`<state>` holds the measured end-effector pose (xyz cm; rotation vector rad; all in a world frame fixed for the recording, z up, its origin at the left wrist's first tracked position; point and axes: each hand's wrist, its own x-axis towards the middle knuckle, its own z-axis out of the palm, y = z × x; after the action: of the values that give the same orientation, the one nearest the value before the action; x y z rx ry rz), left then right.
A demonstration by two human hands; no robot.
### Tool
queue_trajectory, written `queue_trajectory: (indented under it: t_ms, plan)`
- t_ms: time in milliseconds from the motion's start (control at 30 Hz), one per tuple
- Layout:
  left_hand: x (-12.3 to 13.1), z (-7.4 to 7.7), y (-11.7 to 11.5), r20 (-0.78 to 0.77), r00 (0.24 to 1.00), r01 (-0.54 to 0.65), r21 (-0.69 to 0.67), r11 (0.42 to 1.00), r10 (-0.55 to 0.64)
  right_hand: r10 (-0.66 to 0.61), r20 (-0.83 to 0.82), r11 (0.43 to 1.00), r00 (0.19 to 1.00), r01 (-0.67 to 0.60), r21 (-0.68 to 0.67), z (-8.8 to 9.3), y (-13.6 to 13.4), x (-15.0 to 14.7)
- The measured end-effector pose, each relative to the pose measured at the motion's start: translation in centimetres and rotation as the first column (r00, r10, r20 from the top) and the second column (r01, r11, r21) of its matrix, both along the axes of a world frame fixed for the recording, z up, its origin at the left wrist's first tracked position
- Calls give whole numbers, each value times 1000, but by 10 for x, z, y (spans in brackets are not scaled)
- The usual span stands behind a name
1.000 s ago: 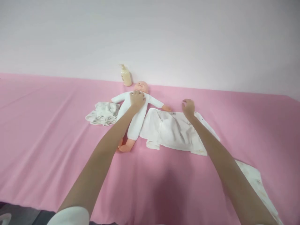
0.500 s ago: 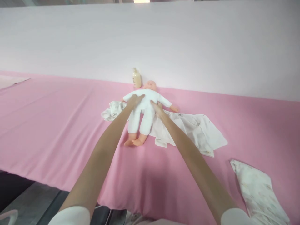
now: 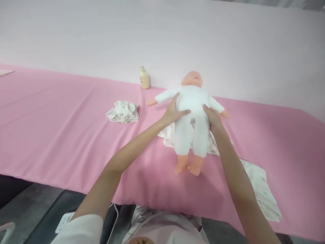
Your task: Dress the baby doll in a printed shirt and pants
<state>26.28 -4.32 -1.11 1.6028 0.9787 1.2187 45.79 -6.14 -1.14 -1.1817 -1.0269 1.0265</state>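
A baby doll with a white cloth body is held up between my two hands, its head toward the wall and its feet toward me. My left hand grips the doll's side, thumb across its belly. On the other side, my right hand wraps round the waist, its fingers partly hidden behind the body. Beneath the doll lies a spread white garment, mostly covered by it. A crumpled bundle of patterned cloth sits to the left of my left hand.
A pump bottle stands by the white wall. Folded patterned cloth lies at the right, partly behind my right forearm. The pink tablecloth covers the table, its front edge hanging near me. A dark chair is below at left.
Both hands have lifted the doll off the table and carried it to the right, over the white garment. The cloth bundle at left now shows whole. My view has shifted too.
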Motion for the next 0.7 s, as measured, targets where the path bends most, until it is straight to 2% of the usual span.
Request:
queue_trajectory:
  t_ms: [133, 267, 467, 633, 700]
  plan:
    - [32, -39, -24, 6, 999, 43, -89, 995, -43, -22, -4, 997, 1000, 22, -71, -35, -24, 26]
    - [40, -63, -31, 31, 999, 28, -99, 995, -25, -5, 28, 991, 1000, 9, -136, -58, -29, 34]
    - [42, -84, -28, 58, 998, 18, -133, 991, -10, -6, 107, 983, 994, 25, -180, -73, -25, 36]
    - [45, -95, -27, 27, 999, -15, -150, 989, 19, 4, 166, 989, 986, 21, -148, -81, -25, 39]
    - [45, -98, -28, 15, 1000, -18, -135, 991, 20, -63, 265, 986, 962, 102, -135, -82, -23, 40]
